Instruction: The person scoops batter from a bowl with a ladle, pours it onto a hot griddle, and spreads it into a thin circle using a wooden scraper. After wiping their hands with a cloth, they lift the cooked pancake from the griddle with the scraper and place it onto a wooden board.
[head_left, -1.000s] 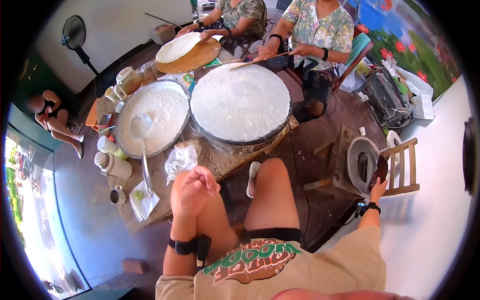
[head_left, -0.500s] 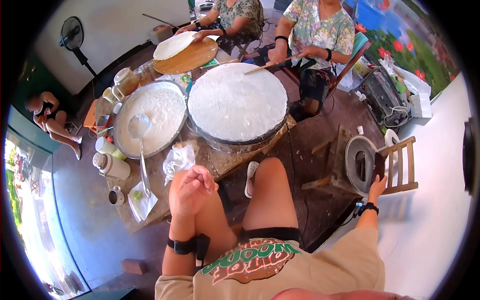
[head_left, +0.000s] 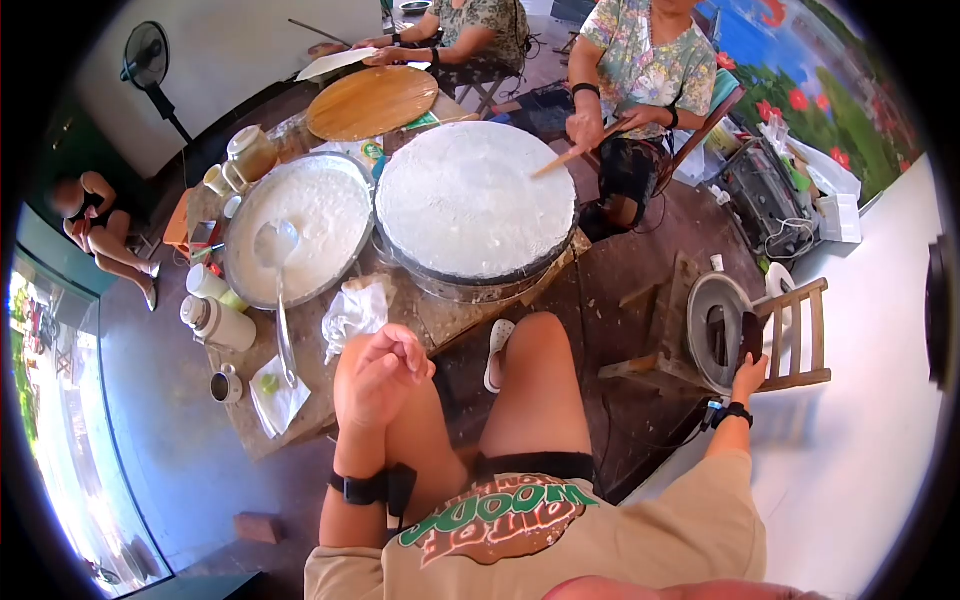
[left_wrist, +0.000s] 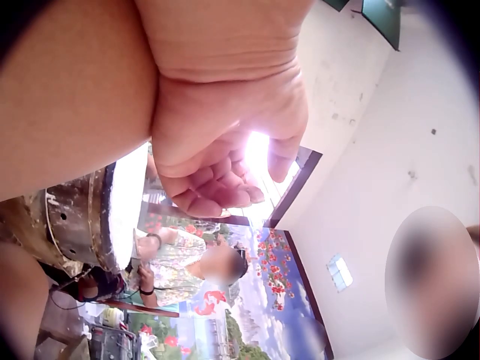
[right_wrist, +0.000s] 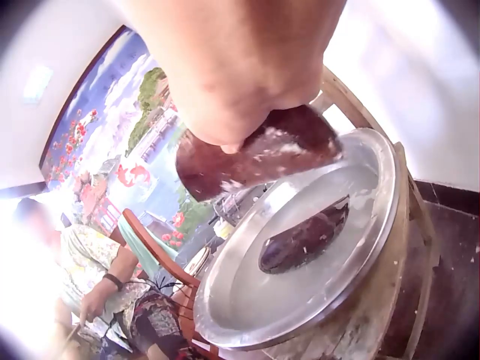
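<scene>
Right hand (head_left: pixel 748 378) grasps a dark brown scoop (right_wrist: pixel 255 154) over the metal basin (head_left: pixel 700 330).
Left hand (head_left: pixel 378 375) rests on the knee, fingers loosely curled, holding nothing (shirt print (head_left: pixel 490 508) reads "WOOOK", upside down).

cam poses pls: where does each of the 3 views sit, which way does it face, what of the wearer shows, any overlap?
Head: on the head, facing down and forward at the round griddle; knees, left hand, right hand show.
Left wrist: under the wrist, looking past loosely curled, empty fingers toward the mural wall.
Right wrist: looks past the grip on a dark scoop over a metal lid.
Shared: lid and scoop, in head and right wrist views.
</scene>
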